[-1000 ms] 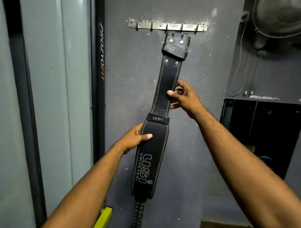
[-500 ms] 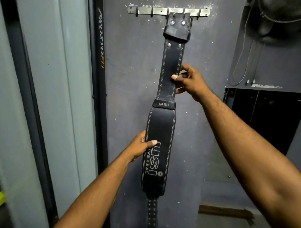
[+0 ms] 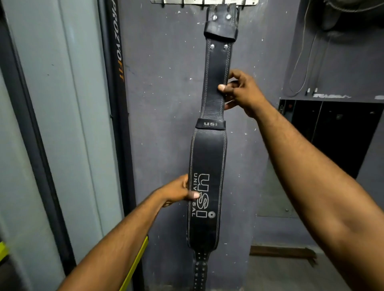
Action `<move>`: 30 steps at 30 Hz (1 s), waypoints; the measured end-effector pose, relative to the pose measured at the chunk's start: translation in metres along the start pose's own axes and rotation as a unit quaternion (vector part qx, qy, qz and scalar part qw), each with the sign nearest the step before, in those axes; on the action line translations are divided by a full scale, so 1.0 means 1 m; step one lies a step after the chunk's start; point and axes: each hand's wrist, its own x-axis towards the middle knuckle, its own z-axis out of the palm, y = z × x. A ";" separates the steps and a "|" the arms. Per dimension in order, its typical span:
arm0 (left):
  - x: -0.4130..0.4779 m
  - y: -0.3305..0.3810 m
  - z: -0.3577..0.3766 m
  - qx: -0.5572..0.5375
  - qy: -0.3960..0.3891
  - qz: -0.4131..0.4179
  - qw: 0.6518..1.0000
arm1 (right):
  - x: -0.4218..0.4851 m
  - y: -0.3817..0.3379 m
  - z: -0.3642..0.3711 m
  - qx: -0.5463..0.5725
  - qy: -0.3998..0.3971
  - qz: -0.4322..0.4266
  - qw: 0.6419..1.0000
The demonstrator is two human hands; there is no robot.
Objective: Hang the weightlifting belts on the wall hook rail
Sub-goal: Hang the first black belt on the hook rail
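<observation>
Belt (image 3: 209, 157) (hanging from rail (image 3: 204, 1)) gripped by both hands

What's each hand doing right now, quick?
Left hand: holds the belt by the left edge of its wide part, thumb in front.
Right hand: pinches the same belt's narrow upper strap, thumb in front.

Both arms are being shown bare from the left hand (image 3: 176, 192) and the right hand (image 3: 244, 94) to the frame's edge, fine hair and short thumbnails being seen.
</observation>
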 end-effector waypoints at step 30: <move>0.037 0.220 -0.022 -0.147 0.218 0.264 0.928 | -0.007 -0.027 -0.017 0.136 0.072 0.019 0.988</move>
